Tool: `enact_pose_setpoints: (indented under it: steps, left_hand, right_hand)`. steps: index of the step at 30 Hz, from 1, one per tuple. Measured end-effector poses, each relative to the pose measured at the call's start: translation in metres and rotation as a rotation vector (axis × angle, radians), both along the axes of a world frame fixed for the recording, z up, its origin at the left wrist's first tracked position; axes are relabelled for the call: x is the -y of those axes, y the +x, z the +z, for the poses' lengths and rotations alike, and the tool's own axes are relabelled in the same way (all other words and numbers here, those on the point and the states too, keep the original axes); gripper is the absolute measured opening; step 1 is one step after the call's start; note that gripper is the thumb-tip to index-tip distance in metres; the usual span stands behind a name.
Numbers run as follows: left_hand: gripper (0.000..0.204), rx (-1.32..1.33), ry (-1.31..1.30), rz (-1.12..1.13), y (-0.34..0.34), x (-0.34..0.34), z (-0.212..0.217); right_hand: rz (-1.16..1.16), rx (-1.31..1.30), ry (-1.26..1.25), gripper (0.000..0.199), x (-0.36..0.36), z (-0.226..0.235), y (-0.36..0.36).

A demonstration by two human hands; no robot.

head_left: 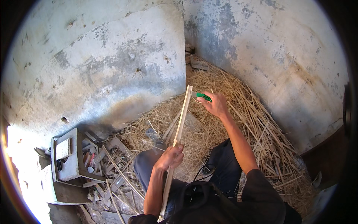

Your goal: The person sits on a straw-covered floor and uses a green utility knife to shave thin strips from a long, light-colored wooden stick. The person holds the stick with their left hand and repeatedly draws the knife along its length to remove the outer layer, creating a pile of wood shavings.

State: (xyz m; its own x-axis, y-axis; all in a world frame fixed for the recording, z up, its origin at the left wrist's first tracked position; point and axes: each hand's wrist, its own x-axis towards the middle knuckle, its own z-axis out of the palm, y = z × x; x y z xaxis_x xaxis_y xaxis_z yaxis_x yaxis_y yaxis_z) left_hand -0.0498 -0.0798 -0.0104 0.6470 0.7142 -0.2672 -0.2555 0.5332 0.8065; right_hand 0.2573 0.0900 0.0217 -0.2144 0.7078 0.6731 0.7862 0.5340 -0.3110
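Note:
My left hand (170, 158) is closed around a long pale strip of split bamboo or wood (182, 118). The strip slants up from my lap to a squared end in front of me. In my right hand (217, 104) is a knife with a green handle (204, 97). Its short blade touches the strip near the upper end. A thin, pale curl of shaving loops around the knife and the fingers of that hand. My bent knees lie on both sides of the strip.
Straw-like shavings (209, 80) cover the floor ahead, with long thin sticks (261, 130) piled at the right. A worn wooden stool or box (69, 164) lies at the left among scraps. Stained walls (123, 63) meet in a corner ahead.

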Motion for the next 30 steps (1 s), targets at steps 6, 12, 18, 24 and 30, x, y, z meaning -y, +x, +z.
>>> enact_pose_setpoints:
  steps: [6,12,18,24,30]
  left_hand:
    - [0.037,-0.069,0.045,-0.096,0.001,0.005,-0.003]
    - [0.033,-0.1,0.093,-0.214,-0.003,0.008,-0.005]
    - [0.037,-0.107,0.202,-0.148,0.003,0.002,-0.013]
    - [0.04,-0.275,0.267,0.03,0.015,-0.004,0.003]
    - [0.032,-0.243,0.314,0.104,0.021,-0.011,-0.015]
  right_hand:
    - [-0.19,-0.263,-0.129,0.064,-0.009,0.001,0.024]
    - [-0.312,-0.461,-0.347,0.055,-0.018,-0.004,0.072]
    - [-0.213,0.323,-0.938,0.052,0.006,-0.021,0.055]
    - [0.011,-0.459,-0.817,0.061,0.017,-0.004,0.034]
    - [0.221,-0.633,-0.73,0.047,0.042,0.012,-0.015]
